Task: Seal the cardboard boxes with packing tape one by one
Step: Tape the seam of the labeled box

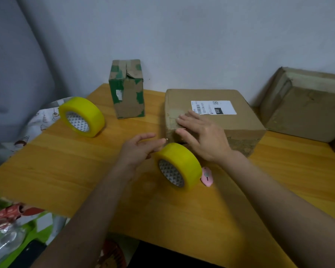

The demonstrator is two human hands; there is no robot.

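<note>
The right hand lies flat on the big brown cardboard box (grip open, holding nothing); the left hand, fingers loose, at nine o'clock of it, touches the yellow tape roll.

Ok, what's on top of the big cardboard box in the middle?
A white shipping label is stuck on the box top, and the right hand lies flat over its near-left corner. Whatever is under the hand, tape or seam, is covered.

Two yellow tape rolls w/ grey-white triangle-patterned cores, brown cardboard box w/ white-black label, green-patched brown carton, pink cutter, on orange-tan wood table.
</note>
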